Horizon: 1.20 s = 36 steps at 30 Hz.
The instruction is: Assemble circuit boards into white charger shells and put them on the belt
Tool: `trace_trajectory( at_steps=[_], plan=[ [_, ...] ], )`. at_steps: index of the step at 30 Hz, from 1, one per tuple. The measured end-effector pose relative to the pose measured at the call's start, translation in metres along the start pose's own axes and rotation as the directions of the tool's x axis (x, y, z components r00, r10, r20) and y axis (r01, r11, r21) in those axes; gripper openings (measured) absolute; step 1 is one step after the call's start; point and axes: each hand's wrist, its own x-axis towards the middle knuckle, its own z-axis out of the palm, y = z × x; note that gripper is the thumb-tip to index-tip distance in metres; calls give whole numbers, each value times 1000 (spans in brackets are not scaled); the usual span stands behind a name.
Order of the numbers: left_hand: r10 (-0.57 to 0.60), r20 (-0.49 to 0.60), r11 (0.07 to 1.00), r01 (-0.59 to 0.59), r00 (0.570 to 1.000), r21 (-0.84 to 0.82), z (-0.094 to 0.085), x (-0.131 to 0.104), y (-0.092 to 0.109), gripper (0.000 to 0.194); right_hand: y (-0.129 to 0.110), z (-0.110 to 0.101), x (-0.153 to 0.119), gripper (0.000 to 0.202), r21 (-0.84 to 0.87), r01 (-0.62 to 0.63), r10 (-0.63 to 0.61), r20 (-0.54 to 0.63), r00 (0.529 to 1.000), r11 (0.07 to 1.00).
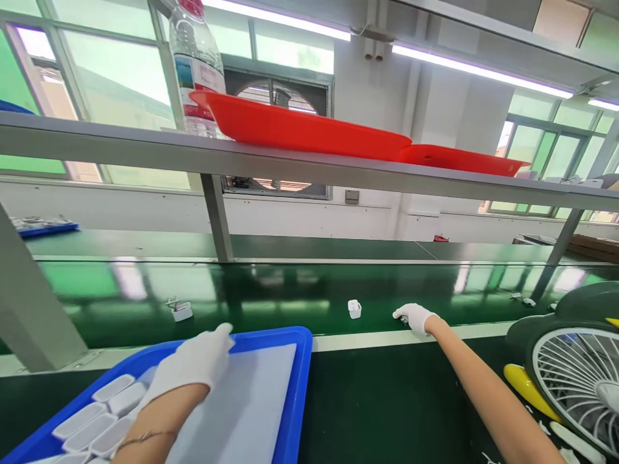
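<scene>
My left hand [196, 361], in a white glove, is over the far part of a blue tray [302, 386]. Its fingers point forward, slightly apart, and nothing shows in them. Under and beside that wrist, several small white plastic cases [87, 428] lie in rows on the tray, next to a pale sheet [242, 406]. My right hand [413, 317], also gloved, reaches out to the green conveyor belt [290, 290]. Its fingers are closed at a small dark and whitish item, too small to name. Left of it on the belt stands a white case [354, 309].
Another white case with wires [182, 311] sits on the belt at left. Small pieces [522, 298] lie far right. A fan [575, 367] stands at the right edge. Overhead, a shelf [309, 164] holds red trays [309, 129] and a plastic bottle [196, 71]; its posts rise beyond the belt.
</scene>
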Motion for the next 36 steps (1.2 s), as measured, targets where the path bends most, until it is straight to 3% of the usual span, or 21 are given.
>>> trace_trajectory(
  at_steps=[1,4,7,10,12,15,18,21,23,26,29,32,34,36],
  plan=[
    [-20,-25,1000,21,999,22,6,6,7,8,3,-1,-3,23,15,-11,11,-1,1000,1000],
    [-9,-24,999,9,1000,35,37,-1,37,39,6,2,-7,22,83,4,-4,-10,1000,997],
    [130,180,989,-114,975,-97,74,-31,68,23,-2,9,-12,32,200,80,-77,-23,997,976],
    [148,365,961,-46,919,-273,101,-59,83,21,-17,16,-30,55,358,165,-161,-41,986,919],
    [101,459,933,75,883,-351,112,-72,84,23,-29,20,-50,63,460,187,-195,-30,980,868],
    [11,540,870,258,842,-420,122,-80,78,31,-41,27,-82,57,618,143,-220,50,974,773],
    [-157,588,774,468,794,-426,133,-82,68,39,-43,34,-101,48,774,1,-199,161,967,633],
    [-290,643,659,635,709,-403,140,-77,58,31,-38,42,-103,51,858,-137,-125,227,966,495],
    [-306,693,551,715,653,-430,139,-72,54,24,-35,46,-103,53,839,-171,-95,254,962,516],
    [-318,709,415,765,630,-493,135,-69,52,30,-36,51,-105,56,695,-104,-109,256,960,712],
    [-402,655,512,750,640,-419,136,-74,51,47,-38,51,-111,55,551,-22,-143,255,956,834],
    [-424,615,667,688,665,-285,137,-82,52,39,-39,46,-114,37,339,144,-253,305,918,930],
    [-366,602,763,599,710,-242,137,-87,53,28,-42,42,-116,27,150,396,-423,290,858,906],
    [-302,598,833,510,742,-213,136,-91,53,27,-46,38,-119,31,27,604,-588,269,763,796]
  ],
)
